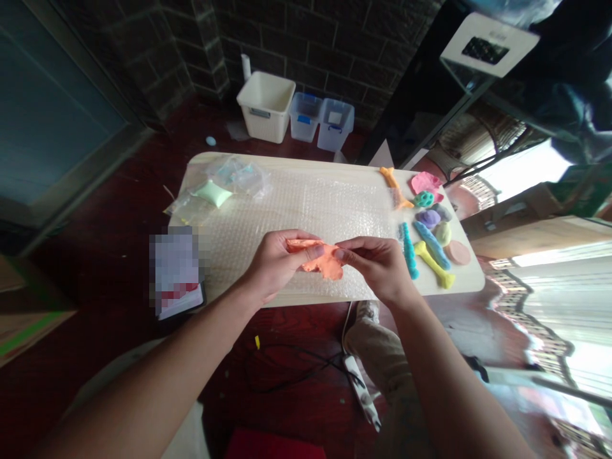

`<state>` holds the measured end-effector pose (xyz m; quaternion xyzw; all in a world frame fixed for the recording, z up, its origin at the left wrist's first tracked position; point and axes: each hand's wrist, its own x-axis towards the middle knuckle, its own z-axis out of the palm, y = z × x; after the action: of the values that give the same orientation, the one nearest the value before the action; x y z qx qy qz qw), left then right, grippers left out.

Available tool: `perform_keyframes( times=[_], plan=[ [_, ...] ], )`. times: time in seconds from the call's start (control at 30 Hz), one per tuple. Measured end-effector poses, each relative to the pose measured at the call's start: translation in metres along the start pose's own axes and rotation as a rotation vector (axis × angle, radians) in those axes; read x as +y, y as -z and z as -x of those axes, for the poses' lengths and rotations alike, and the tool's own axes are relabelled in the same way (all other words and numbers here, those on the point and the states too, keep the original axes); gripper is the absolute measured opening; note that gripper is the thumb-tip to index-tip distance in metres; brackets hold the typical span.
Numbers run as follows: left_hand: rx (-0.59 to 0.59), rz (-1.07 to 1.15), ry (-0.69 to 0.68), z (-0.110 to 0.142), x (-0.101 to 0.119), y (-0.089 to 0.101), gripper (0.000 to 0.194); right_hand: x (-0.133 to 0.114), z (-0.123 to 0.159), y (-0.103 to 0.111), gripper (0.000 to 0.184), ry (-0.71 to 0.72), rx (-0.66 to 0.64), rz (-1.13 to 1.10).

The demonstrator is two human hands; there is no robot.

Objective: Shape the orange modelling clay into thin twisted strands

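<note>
A flattened, ragged-edged piece of orange modelling clay is held above the near part of the table. My left hand grips its left side, thumb on top and fingers beneath. The right edge is pinched between the thumb and fingers of my right hand. Under both hands lies a sheet of bubble wrap spread on the pale table. To the right of my right hand rests a teal clay strip, and past it a yellow bone-shaped clay piece.
More clay shapes line the table's right end, among them an orange bone, a pink piece and a purple lump. Plastic bags with a pale green packet lie at the left. Bins stand beyond; a power strip lies on the floor.
</note>
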<state>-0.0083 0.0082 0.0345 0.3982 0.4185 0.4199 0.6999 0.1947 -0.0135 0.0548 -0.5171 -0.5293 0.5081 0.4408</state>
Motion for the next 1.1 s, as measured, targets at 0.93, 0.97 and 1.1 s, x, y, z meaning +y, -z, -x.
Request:
perform_keyframes(
  times=[0.93, 0.97, 1.1],
  plan=[
    [-0.115, 0.041, 0.088, 0.004, 0.0, -0.007, 0.031, 0.004, 0.005, -0.01, 0.014, 0.288, -0.05, 0.296],
    [-0.102, 0.038, 0.075, 0.004, -0.001, -0.007, 0.032, 0.003, 0.005, -0.009, 0.014, 0.294, -0.062, 0.316],
    [-0.058, 0.002, 0.018, 0.002, -0.004, -0.006, 0.034, -0.002, 0.005, -0.01, 0.016, 0.297, -0.107, 0.397]
  ],
)
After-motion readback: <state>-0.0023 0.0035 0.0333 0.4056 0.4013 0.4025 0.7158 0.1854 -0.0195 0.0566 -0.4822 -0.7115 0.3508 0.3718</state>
